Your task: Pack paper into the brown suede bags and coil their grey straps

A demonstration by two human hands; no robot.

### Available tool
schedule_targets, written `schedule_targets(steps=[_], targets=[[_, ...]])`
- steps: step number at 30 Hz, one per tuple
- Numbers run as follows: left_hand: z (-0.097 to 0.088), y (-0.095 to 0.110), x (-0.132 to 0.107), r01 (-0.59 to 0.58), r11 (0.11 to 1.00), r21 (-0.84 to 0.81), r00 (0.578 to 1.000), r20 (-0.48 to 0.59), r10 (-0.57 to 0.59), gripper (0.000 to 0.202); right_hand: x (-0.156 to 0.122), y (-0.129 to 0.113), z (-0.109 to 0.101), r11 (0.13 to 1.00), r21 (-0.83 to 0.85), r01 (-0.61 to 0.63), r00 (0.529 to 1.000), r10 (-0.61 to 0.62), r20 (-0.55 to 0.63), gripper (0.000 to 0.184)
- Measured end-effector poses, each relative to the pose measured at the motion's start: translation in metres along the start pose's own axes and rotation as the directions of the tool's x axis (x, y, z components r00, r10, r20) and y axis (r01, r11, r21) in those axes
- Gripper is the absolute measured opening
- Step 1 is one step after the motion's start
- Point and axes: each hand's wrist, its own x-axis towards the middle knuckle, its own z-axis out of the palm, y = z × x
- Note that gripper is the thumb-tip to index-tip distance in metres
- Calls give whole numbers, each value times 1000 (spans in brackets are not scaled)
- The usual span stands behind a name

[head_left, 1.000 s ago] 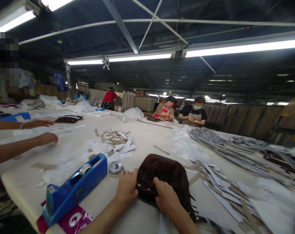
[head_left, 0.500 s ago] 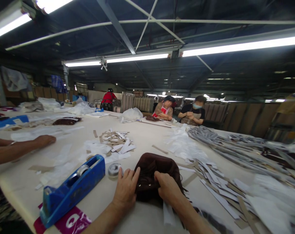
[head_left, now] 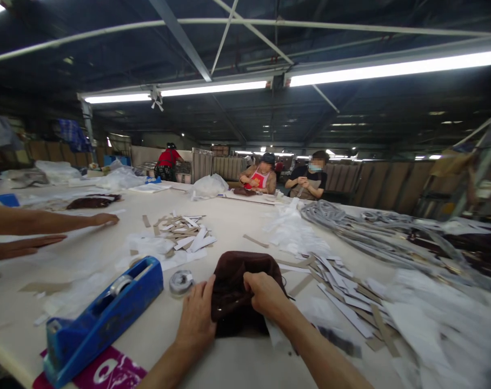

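Note:
A dark brown soft bag [head_left: 245,265] sits on the table in front of me, its mouth gaping towards me. My left hand [head_left: 197,310] grips the left side of its opening, thumb side against the edge. Curled fingers of my right hand [head_left: 265,294] pinch the material at the right of the opening; the fingertips are partly hidden. Small shiny metal dots show along the near rim. Just left of the bag lies a clear roll of tape [head_left: 181,283]. Under my right forearm is a white strip [head_left: 274,335], partly covered.
A blue tape dispenser [head_left: 103,319] stands at left on a purple printed bag [head_left: 111,370]. Paper and card strips [head_left: 351,302] lie right, grey straps [head_left: 346,227] beyond. A co-worker's arms [head_left: 46,221] reach in from the left. Other people [head_left: 306,181] are across the table.
My view has swung slightly right, so everything sits further left. Both hands stay on the bag, my right fingers still at its opening. The co-worker's second hand has come into view at left.

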Motion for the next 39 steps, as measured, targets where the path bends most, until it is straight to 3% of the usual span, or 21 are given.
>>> schedule_targets(steps=[3, 5, 8, 9, 11, 14, 19, 22, 27, 33, 36, 39], targets=[[-9, 0, -1, -17, 1000, 26, 1000, 4, 17, 78, -3, 2, -15, 989, 115, 98, 994, -102, 36, 38], [-18, 3, 0, -56, 994, 96, 998, -30, 59, 76, -14, 16, -28, 951, 285, 117, 993, -108, -48, 35], [-30, 9, 4, -110, 979, 172, 994, 12, 110, 52, -47, 46, -37, 893, 450, -28, 952, 161, -261, 30], [-33, 11, 5, -115, 976, 186, 993, 51, 108, 43, -61, 55, -34, 901, 425, -84, 928, 226, -295, 30], [-36, 14, 7, -118, 973, 200, 988, 120, 95, 34, -88, 64, -19, 958, 271, -93, 946, 169, -275, 34], [-34, 17, 8, -147, 967, 210, 982, 146, 118, 35, -111, 58, 16, 991, 103, -89, 964, 112, -240, 47], [-24, 15, 3, -198, 943, 267, 978, 122, 171, 51, -91, 37, 55, 963, -185, -195, 931, 123, -343, 61], [-21, 11, 0, -180, 942, 282, 979, 145, 144, 58, -77, 29, 57, 941, -289, -176, 939, 72, -337, 51], [-22, 5, 0, -112, 969, 222, 980, 189, 70, 59, -68, 27, 48, 944, -324, -61, 971, -18, -237, 43], [-19, 4, 1, -131, 978, 160, 968, 234, 91, 66, -47, 55, 52, 911, -375, -172, 908, -1, -419, 51], [-17, 0, 2, -128, 979, 161, 968, 233, 88, 73, -40, 76, 62, 899, -412, -146, 870, -82, -486, 55], [-13, -7, 2, -123, 976, 182, 975, 206, 85, 74, -41, 92, 74, 887, -435, -151, 864, -95, -494, 49]])
